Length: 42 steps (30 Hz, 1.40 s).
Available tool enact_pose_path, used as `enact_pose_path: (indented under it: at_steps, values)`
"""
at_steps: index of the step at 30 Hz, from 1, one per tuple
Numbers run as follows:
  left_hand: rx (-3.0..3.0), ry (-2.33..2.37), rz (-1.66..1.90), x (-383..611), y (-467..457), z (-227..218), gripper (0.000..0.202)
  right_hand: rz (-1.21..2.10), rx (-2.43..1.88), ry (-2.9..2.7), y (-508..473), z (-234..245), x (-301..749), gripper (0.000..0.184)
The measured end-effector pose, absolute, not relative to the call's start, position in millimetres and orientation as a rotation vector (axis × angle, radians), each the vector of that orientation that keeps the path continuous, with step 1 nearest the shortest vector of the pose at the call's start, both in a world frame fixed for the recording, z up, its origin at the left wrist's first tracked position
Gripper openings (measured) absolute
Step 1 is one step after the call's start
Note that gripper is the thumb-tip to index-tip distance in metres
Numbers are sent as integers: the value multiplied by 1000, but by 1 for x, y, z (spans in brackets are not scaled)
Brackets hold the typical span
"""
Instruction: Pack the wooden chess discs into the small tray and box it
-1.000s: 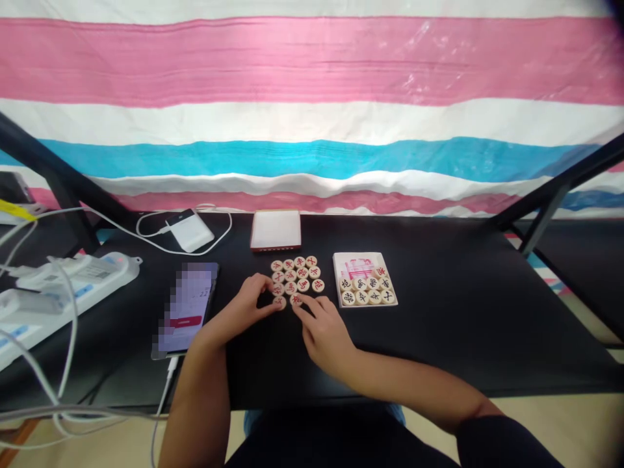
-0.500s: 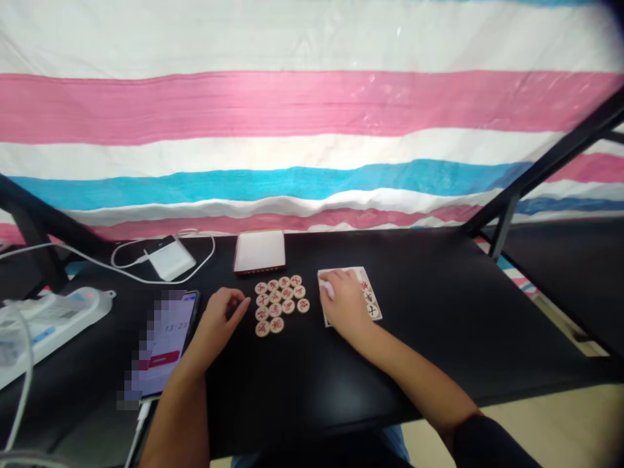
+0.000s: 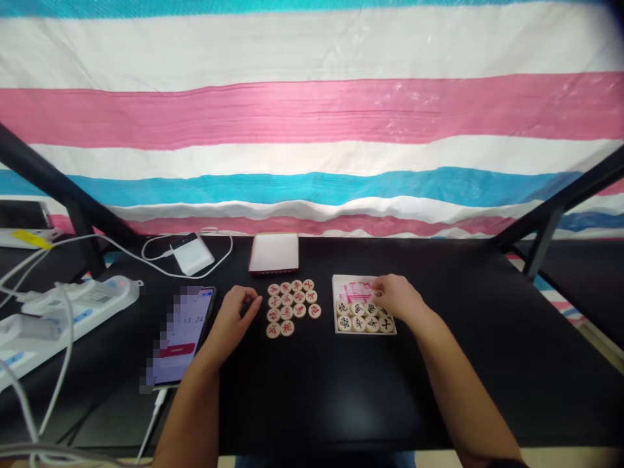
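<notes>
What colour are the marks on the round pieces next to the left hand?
Red, on pale wooden xiangqi pieces; the head view shows them best.

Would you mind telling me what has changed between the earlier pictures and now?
The right hand moved rightward from the red-lettered xiangqi pieces to the card of black-lettered pieces; whether it holds one is unclear. The left hand drew back to the left of the red pieces, letting go. The phone and power bank stayed put.

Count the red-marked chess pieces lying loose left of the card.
14 pieces, in rows of four, four, four and two on the black table, between the left hand and the card; none looks hidden.
</notes>
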<state>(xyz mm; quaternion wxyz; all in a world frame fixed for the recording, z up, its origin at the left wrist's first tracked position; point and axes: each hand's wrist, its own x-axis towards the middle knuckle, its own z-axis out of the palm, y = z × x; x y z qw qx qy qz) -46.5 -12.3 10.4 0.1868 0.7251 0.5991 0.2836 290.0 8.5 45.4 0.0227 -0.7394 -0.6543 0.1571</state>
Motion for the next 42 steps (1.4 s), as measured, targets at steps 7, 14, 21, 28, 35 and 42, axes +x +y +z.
enact_pose_path:
  at_steps: [7, 14, 21, 28, 35, 42]
  values:
    - [2008, 1693, 829, -44, -14, 13, 17, 474, -2142, -1834, 4, 62, 282, 23]
    - [2033, 1658, 823, -42, -15, 13, 15, 839, -1506, -2103, -35, 56, 204, 21]
    - [2007, 1679, 848, -44, -15, 14, 13, 843, -1147, -2251, -52, 18, 180, 37]
    - [2015, 1667, 823, -44, -17, 15, 16, 725, -1312, -2235, -61, 27, 184, 23]
    - [2026, 1506, 592, -48, -24, 1, 60, 961, -1362, -2219, -62, 28, 183, 26]
    - [2016, 1504, 521, -47, -24, -8, 66, 962, -1387, -2117, -47, 43, 195, 28]
